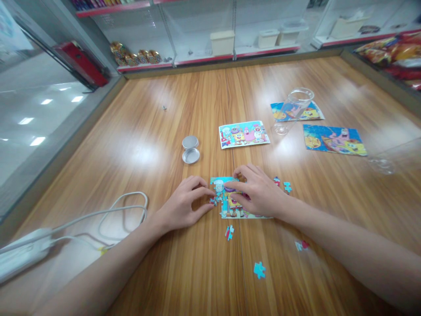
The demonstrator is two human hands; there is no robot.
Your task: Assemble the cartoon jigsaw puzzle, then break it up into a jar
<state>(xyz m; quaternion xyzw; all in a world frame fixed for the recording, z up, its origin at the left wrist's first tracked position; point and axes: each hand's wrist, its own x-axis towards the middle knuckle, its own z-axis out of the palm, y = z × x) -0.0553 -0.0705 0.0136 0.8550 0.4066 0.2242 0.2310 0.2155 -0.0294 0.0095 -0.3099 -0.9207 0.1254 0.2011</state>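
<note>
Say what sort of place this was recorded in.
Probably a shop or its stockroom: red-edged white shelving stands beyond the wood-grain table, gold-coloured packages sit on it, and glossy packets, perhaps snacks, are piled at right.

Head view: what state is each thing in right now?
Puzzle: partly assembled, left edge ragged.
Left hand: curled at the puzzle's left edge.
Right hand: over the puzzle, fingers bent.
Turquoise piece: loose.
Metal lids: lying close together.
Left clear container: looks uncapped.
White-bordered picture: face up.
Nearer blue picture: face up.
White cable: loosely looped.
</note>
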